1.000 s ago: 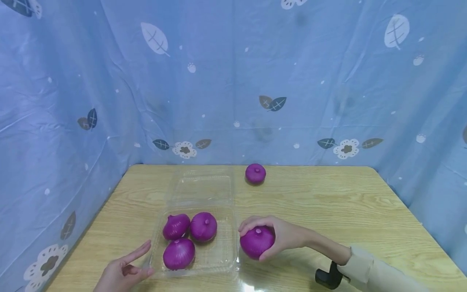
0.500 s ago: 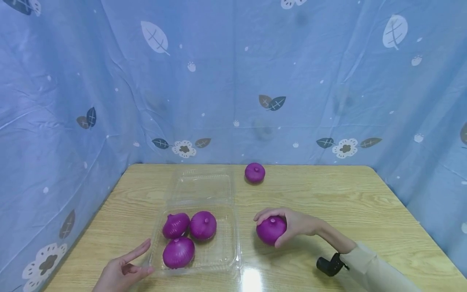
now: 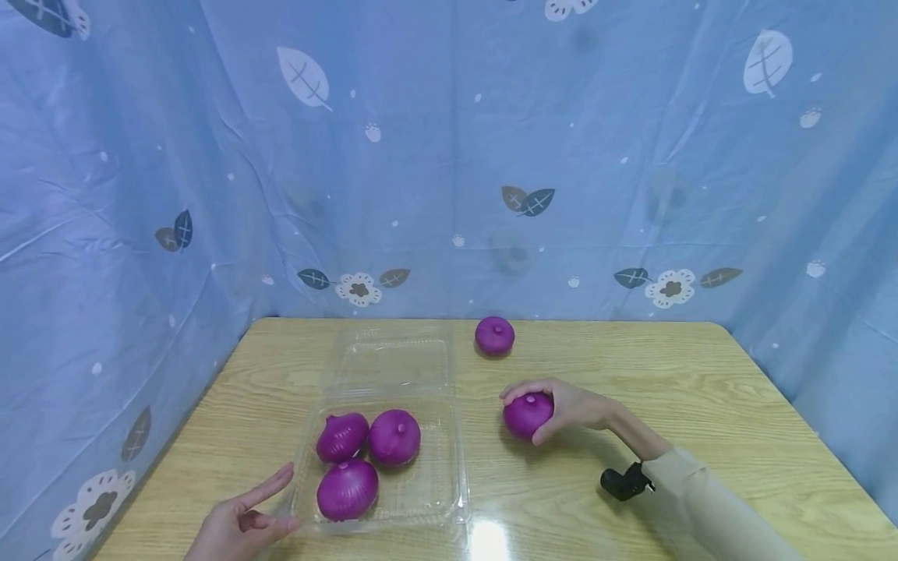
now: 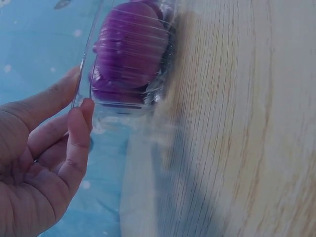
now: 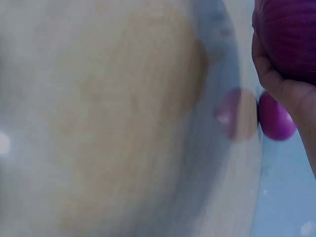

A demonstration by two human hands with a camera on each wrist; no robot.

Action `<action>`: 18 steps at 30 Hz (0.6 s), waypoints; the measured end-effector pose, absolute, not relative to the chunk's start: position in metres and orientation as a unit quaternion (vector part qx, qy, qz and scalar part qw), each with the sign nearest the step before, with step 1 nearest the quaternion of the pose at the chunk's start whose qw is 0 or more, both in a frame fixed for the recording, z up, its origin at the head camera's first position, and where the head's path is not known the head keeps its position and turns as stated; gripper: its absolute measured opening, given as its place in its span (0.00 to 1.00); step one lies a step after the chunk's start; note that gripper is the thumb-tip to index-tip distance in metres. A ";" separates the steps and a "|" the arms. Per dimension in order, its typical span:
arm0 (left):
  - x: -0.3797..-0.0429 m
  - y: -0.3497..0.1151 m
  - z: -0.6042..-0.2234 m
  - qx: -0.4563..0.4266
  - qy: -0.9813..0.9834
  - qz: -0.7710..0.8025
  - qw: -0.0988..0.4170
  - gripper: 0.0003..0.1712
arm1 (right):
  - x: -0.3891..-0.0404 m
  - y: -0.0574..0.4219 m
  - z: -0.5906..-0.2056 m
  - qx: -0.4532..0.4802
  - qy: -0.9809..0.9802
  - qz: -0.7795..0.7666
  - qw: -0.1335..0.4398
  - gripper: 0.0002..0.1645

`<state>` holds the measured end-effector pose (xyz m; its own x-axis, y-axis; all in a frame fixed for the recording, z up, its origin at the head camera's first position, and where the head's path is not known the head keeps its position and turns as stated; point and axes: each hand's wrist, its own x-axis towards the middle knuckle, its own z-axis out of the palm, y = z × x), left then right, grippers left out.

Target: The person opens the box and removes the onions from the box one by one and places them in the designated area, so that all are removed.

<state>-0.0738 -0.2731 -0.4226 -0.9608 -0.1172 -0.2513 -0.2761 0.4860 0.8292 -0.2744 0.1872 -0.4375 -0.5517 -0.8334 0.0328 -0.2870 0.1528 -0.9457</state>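
From where I stand, the right hand (image 3: 574,405) grasps a purple onion (image 3: 528,417) with fingers and thumb curved around it, on or over the table (image 3: 666,374), well apart from its far and right edges; for such a round thing, I think, an even, not hard squeeze serves best. The left hand (image 3: 231,530), grasping nothing, touches the clear box (image 3: 436,487) nearer the left edge, where gentle pressure should suffice.
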 end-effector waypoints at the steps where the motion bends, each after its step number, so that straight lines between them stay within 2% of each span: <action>1: -0.074 -0.273 -0.422 -0.115 0.858 0.493 0.080 0.44 | -0.278 0.188 -0.437 -0.386 0.717 -0.518 0.261 0.36; 11: -0.075 -0.273 -0.421 -0.113 0.862 0.489 0.075 0.43 | -0.312 0.178 -0.434 -0.334 0.749 -0.523 0.232 0.40; 18: -0.074 -0.273 -0.423 -0.115 0.858 0.494 0.084 0.44 | -0.326 0.165 -0.439 -0.297 0.786 -0.505 0.194 0.39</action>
<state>-0.0743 -0.2732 -0.4225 -0.9594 -0.1150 -0.2576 -0.2805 0.4862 0.8276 -0.3264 0.1653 -0.4392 -0.7481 -0.6635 -0.0054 -0.2707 0.3127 -0.9105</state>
